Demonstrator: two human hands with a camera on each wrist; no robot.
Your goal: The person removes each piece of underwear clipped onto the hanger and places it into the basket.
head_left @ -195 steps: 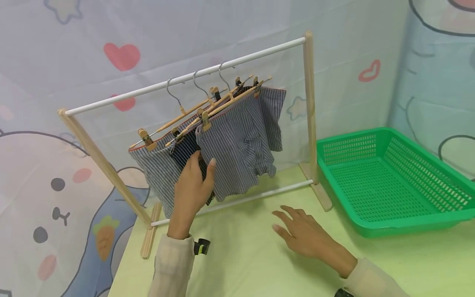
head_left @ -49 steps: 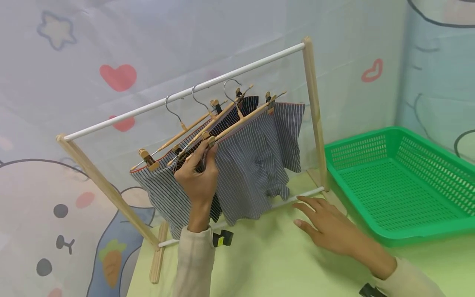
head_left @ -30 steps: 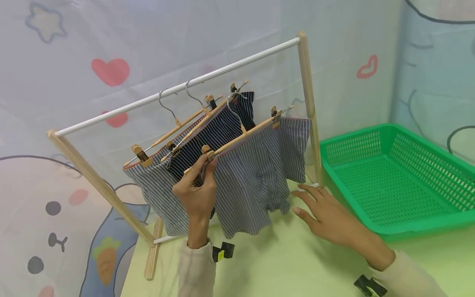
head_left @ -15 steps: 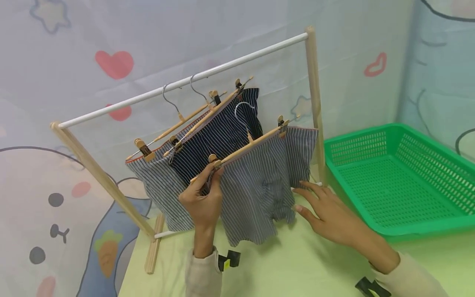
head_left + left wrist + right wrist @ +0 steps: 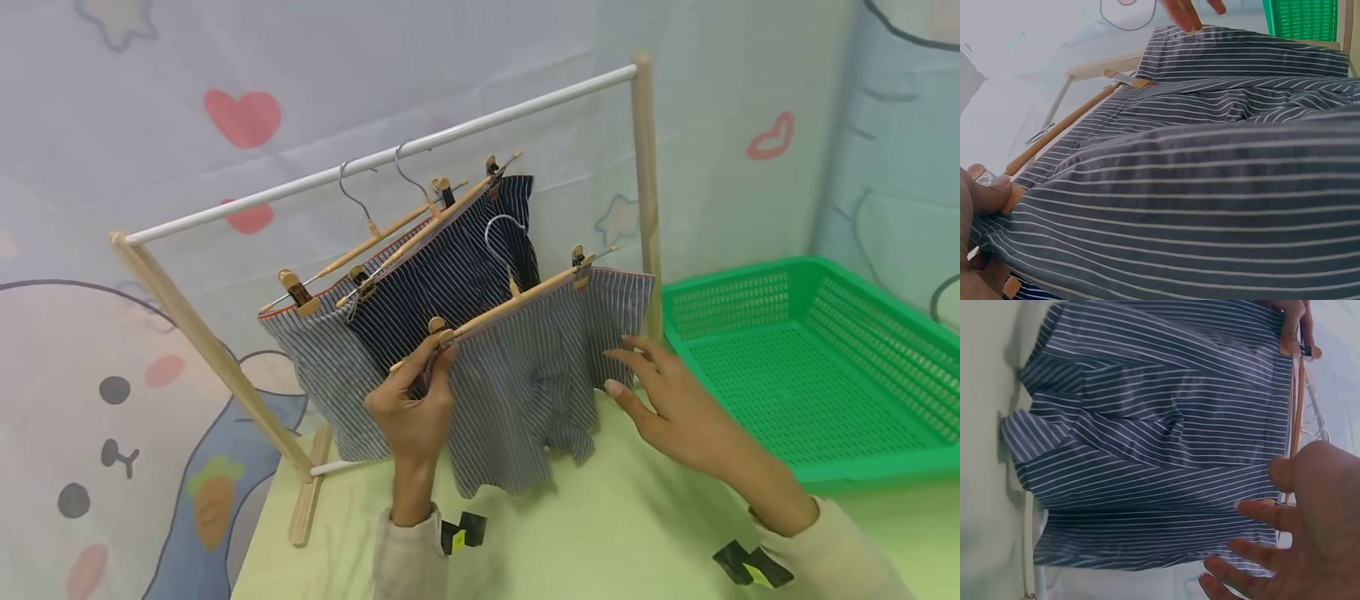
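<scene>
My left hand (image 5: 412,412) pinches the left clip end of a wooden clip hanger (image 5: 498,312), with thumb and fingers at the clip. Grey-blue striped shorts (image 5: 510,400) hang from it by two clips. Its metal hook (image 5: 491,237) is free, below and in front of the rack's white top rail (image 5: 480,125). Close by the shorts' right side, my right hand (image 5: 686,417) is spread with bent, loose fingers and holds nothing. In the right wrist view its fingers (image 5: 1266,515) overlap the striped cloth. Behind, dark striped shorts (image 5: 442,287) and lighter striped shorts (image 5: 330,367) hang on the rail.
The wooden rack's left post (image 5: 213,350) and right post (image 5: 645,183) flank the hanging clothes. A green plastic basket (image 5: 806,475) stands right of the rack on the pale green table (image 5: 585,533). A printed curtain (image 5: 360,67) closes off the back.
The held hanger's hook has come off the rail, and the shorts have moved forward and down with my left hand. My right hand has risen to the shorts' right side.
</scene>
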